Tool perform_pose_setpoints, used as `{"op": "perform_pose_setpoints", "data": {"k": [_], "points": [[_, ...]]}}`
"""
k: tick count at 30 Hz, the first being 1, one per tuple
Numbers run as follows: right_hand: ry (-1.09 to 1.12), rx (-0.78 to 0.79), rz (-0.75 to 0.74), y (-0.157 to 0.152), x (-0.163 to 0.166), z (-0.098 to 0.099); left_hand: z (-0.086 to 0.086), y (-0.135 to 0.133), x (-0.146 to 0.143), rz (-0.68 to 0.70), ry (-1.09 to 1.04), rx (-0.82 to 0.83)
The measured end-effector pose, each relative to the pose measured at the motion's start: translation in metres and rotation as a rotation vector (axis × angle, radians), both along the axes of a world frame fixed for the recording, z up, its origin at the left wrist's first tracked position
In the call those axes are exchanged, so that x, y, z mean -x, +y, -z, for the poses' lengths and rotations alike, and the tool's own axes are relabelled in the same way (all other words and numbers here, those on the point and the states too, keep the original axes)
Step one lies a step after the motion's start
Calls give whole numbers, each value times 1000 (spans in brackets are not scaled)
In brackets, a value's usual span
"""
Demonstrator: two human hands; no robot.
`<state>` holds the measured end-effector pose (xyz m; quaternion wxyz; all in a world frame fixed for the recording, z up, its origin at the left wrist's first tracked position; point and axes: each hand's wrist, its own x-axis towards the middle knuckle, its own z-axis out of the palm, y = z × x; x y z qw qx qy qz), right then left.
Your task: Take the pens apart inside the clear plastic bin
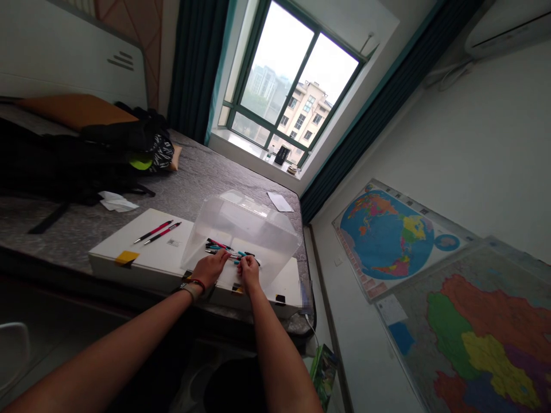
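Observation:
A translucent plastic box (258,221) sits on a long white carton, its open side facing me. Several pens (218,244) in black, red and blue lie in a loose pile at the box's opening. My left hand (210,269), with a bracelet and a watch band at the wrist, pinches at a slim pen (235,256) by the pile. From the right, the closed fingers of my right hand (248,273) grip the same pen's other end; they partly hide it. Two red-and-black pens (157,232) lie side by side on the carton, left of the box.
The white carton (107,244), with yellow and black tape, rests along the mattress's (193,166) near edge. Black bags (86,155) and a crumpled tissue (117,201) lie to the left. White paper (279,202) is behind the box. A wall with maps (387,229) stands right.

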<state>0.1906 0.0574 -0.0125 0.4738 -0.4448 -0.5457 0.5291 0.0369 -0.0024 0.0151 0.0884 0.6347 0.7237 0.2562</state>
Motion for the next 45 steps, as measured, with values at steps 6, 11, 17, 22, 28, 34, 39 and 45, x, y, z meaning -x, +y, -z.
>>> {"op": "perform_pose_setpoints", "data": {"k": [6,11,17,22,28,34,39,45], "points": [[48,16,25,1,-5,0,0,1,-1,-19,-23,-16],[119,58,103,0,-7,-3,2,1,-1,-21,-21,-46],[175,76,181,-1,-5,-4,3,1,-1,-24,-29,-70],[202,60,193,0,-4,-2,1,-1,-1,-20,-47,-110],[123,41,143,1,-5,1,-3,-4,0,8,-116,-139],[85,32,151,-1,-4,-3,4,-4,3,52,-175,-186],[52,35,140,-3,-4,-7,8,-7,2,125,-155,-204],[42,46,118,-5,-3,-11,4,-8,-2,111,-125,-119]]}}
